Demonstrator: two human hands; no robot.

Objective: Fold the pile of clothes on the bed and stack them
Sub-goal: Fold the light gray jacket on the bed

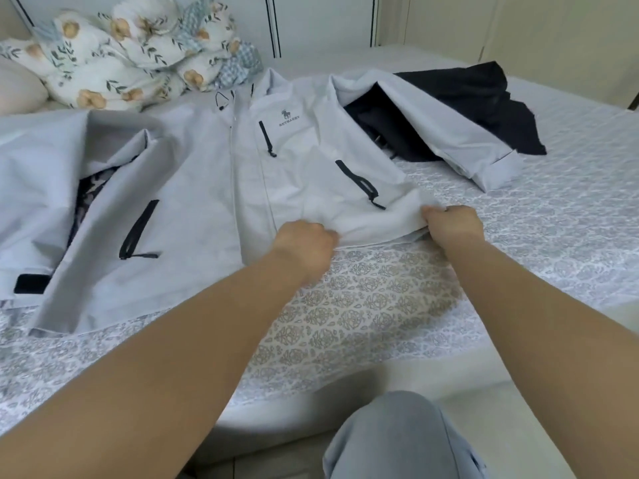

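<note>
I judge the folding barely begun: no stack shows yet. My left hand (304, 242) and right hand (453, 224) each hold a closed grip on the hem of the grey jacket (214, 174), which lies flat on the bed (380, 299), collar pointing away from my grip (long axis hem-to-collar). A dark garment (484, 108) waits beyond.

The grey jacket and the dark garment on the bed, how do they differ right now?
The grey jacket is spread front-up with its zip closed; the dark garment lies crumpled, partly under the jacket's sleeve. The left hand and right hand grip the jacket's hem; no hand touches the dark garment. The jacket lies nearer the person, the dark garment farther back. Both lie unfolded on the bed.
</note>
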